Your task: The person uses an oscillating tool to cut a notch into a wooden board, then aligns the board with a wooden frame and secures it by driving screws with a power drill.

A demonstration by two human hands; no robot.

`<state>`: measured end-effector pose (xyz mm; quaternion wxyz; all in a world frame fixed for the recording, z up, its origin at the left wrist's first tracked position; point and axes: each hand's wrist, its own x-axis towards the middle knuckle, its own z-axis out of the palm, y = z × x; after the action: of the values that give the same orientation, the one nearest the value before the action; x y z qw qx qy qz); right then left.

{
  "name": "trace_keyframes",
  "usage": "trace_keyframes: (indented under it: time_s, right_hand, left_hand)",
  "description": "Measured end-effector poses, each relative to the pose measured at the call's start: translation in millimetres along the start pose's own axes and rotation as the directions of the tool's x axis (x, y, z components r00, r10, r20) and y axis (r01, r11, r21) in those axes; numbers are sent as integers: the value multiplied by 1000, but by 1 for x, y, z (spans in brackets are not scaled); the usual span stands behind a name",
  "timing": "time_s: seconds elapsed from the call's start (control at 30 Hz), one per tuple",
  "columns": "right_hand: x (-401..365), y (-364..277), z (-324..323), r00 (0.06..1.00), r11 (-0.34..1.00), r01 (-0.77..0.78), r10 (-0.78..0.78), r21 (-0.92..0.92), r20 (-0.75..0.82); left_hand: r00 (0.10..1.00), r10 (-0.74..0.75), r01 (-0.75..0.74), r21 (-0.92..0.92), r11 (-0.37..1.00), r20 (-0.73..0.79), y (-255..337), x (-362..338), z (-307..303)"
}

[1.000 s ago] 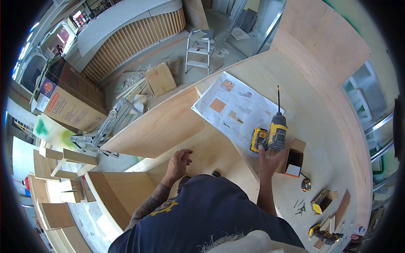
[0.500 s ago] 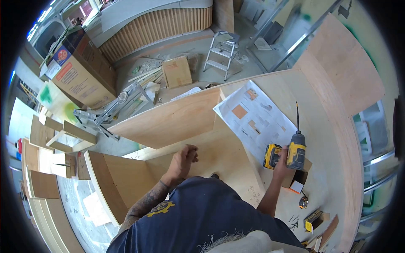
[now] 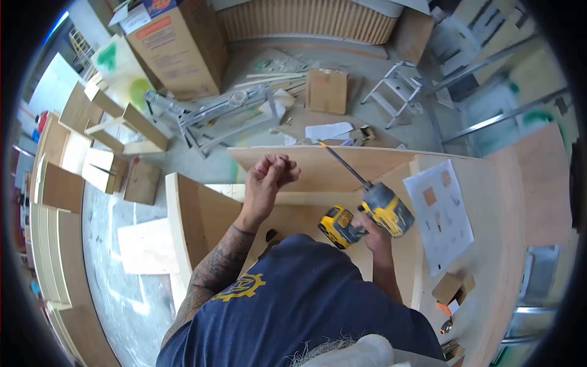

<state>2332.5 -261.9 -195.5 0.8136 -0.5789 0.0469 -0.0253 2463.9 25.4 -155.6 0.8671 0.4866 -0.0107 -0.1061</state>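
My right hand [image 3: 374, 235] grips a yellow and black cordless drill [image 3: 386, 211] by its handle. A long bit points from the drill up and to the left, its tip near the top edge of an upright plywood panel [image 3: 330, 160]. The drill's battery [image 3: 340, 227] hangs over the inside of the plywood unit. My left hand [image 3: 269, 180] is raised left of the bit, fingers curled and pressed together; whatever is in them is hidden or too small to name. Right of the drill, a printed sheet [image 3: 439, 214] lies on the plywood top [image 3: 489, 202].
A small open cardboard box [image 3: 454, 289] and a tape measure [image 3: 447, 325] rest on the top at right. Beyond the panel are a folded metal ladder [image 3: 229, 110], a carton [image 3: 326, 90] and a step stool [image 3: 394, 92]. Wooden frames [image 3: 122, 122] stand at left.
The drill has swung left from above the sheet to over the unit, its bit now tilted left. My left hand has risen towards the panel. The view has shifted to the left.
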Motion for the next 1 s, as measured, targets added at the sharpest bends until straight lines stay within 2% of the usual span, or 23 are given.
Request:
trace_keyframes:
  time_s: [0.03, 0.13, 0.17, 0.23, 0.3, 0.37, 0.4, 0.43, 0.5, 0.53, 0.57, 0.63, 0.7, 0.73, 0.77, 0.83, 0.93, 1.0]
  right_hand:
    - [17, 9, 22, 997, 999, -42, 43, -12, 58]
    - [61, 46, 65, 966, 989, -133, 143, -63, 216]
    - [73, 53, 81, 952, 985, -147, 166, -90, 258]
    - [97, 66, 109, 892, 978, -194, 209, -78, 400]
    - [114, 66, 135, 877, 970, -172, 231, -174, 421]
    - [133, 71, 155, 861, 967, -64, 177, -245, 476]
    - [142, 75, 161, 838, 971, -129, 215, -199, 502]
    - [154, 76, 165, 767, 939, -245, 340, -242, 544]
    - [174, 74, 173, 711, 928, -262, 371, -264, 597]
    - [185, 78, 171, 684, 925, -274, 381, -264, 622]
    - [191, 85, 173, 688, 942, -210, 332, -261, 645]
    - [205, 90, 191, 638, 948, -113, 298, -296, 710]
    - [206, 120, 194, 571, 939, -225, 343, -259, 746]
    - [209, 124, 197, 547, 926, -290, 367, -241, 752]
    - [213, 123, 198, 537, 932, -250, 359, -263, 763]
    - [217, 127, 208, 504, 937, -216, 349, -276, 790]
    - [217, 142, 214, 525, 936, -305, 321, -178, 788]
    - [207, 153, 204, 515, 894, -419, 380, -161, 769]
  left_hand:
    - [1000, -11, 11, -4, 1000, -23, 9, 2, -15]
    - [977, 84, -97, -54, 994, -196, 36, 9, -54]
    - [951, 61, -78, -44, 996, -302, 45, 10, -64]
    - [920, 92, -141, -103, 985, -382, 51, 13, -93]
    - [878, 86, -183, -165, 969, -470, 52, 15, -120]
    - [822, 81, -211, -169, 963, -563, 55, 17, -135]
    - [822, 95, -231, -177, 957, -561, 56, 17, -148]
    - [818, 109, -254, -184, 950, -566, 57, 18, -157]
    - [726, 146, -353, -183, 918, -672, 62, 18, -159]
    - [654, 179, -383, -118, 916, -735, 64, 18, -158]
    - [609, 199, -400, -80, 913, -768, 64, 14, -161]
    - [638, 205, -405, -97, 909, -743, 70, -4, -174]
    - [579, 225, -381, -15, 925, -784, 82, -12, -157]
    - [517, 235, -377, 27, 926, -823, 85, -15, -154]
    - [465, 239, -367, 60, 928, -852, 85, -15, -151]
    - [465, 222, -407, 16, 913, -857, 88, -18, -155]
    - [451, 194, -428, -21, 903, -871, 87, -17, -164]
    - [479, 195, -441, -42, 896, -856, 79, -24, -165]
